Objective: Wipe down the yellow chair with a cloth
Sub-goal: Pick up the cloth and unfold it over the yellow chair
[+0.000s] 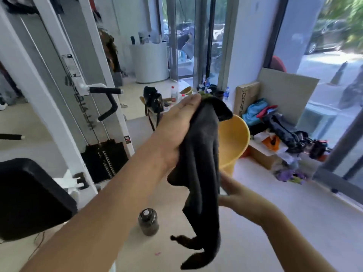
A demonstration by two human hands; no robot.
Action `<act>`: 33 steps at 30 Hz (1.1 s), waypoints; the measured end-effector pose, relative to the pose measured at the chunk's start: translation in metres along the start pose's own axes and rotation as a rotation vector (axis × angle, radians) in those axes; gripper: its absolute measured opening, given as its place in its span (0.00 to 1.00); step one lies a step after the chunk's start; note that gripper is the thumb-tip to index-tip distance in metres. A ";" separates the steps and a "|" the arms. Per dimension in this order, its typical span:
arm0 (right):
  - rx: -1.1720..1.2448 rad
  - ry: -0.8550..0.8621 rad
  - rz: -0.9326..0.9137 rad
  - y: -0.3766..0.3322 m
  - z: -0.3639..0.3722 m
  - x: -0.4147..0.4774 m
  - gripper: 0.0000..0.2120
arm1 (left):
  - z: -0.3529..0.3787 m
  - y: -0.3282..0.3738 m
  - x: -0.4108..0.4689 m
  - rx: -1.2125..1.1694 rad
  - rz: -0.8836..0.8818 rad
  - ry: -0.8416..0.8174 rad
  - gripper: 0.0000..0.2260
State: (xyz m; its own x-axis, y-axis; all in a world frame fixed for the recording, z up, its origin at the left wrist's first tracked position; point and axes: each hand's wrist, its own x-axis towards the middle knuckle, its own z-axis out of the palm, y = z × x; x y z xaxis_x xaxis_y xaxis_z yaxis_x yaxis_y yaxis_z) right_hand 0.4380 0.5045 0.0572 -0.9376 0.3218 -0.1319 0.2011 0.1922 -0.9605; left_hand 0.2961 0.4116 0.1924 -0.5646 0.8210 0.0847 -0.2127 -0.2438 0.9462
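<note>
Two hands: your left hand (pixel 176 132) is up high in the middle. Your right hand (pixel 237 195) is lower down and to the right.
Cloth: the dark cloth (pixel 202 163) hangs down from your left hand. Its long way runs up and down, and its ragged end points at the floor (pixel 284 222).
Left grip: your fingers are wrapped round the bunched top of the cloth.
Left arm: it reaches from the bottom left corner up to the middle, almost straight. The back of the hand faces you.
Right hand: its fingers stretch out fairly straight toward the right edge of the cloth, and it holds nothing. The tips are blurry, so I cannot tell if they touch the cloth.
Yellow chair: the yellow chair (pixel 233 138) stands on the floor behind the cloth, a bit to the right. The cloth hides its left side.
Left edge: a white weight machine (pixel 59 79) and a black pad (pixel 29 197) stand close by.
Right edge: a pile of clothes (pixel 282 130) lies along the glass wall.
Open room: pale floor shows in front of the chair. A dark jar (pixel 148 224) stands on it, just left of the cloth's end.
</note>
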 end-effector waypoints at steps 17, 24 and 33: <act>0.658 0.453 0.244 0.046 -0.190 0.062 0.11 | 0.053 -0.264 0.106 0.824 -0.604 0.054 0.14; 0.635 0.387 0.234 0.074 -0.302 0.100 0.17 | 0.107 -0.266 0.214 0.001 -0.451 -0.075 0.16; 0.028 0.514 0.424 0.110 -0.462 0.129 0.18 | 0.144 -0.265 0.359 -0.162 -0.293 0.318 0.08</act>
State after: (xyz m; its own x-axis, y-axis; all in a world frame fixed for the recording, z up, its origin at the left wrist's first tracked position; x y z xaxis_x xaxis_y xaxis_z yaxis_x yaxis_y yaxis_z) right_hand 0.4702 0.9953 0.0476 -0.5234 0.7662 -0.3727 0.5083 -0.0702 -0.8583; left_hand 0.2651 0.8453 0.0169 -0.6735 0.6743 -0.3028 -0.5070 -0.1233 0.8531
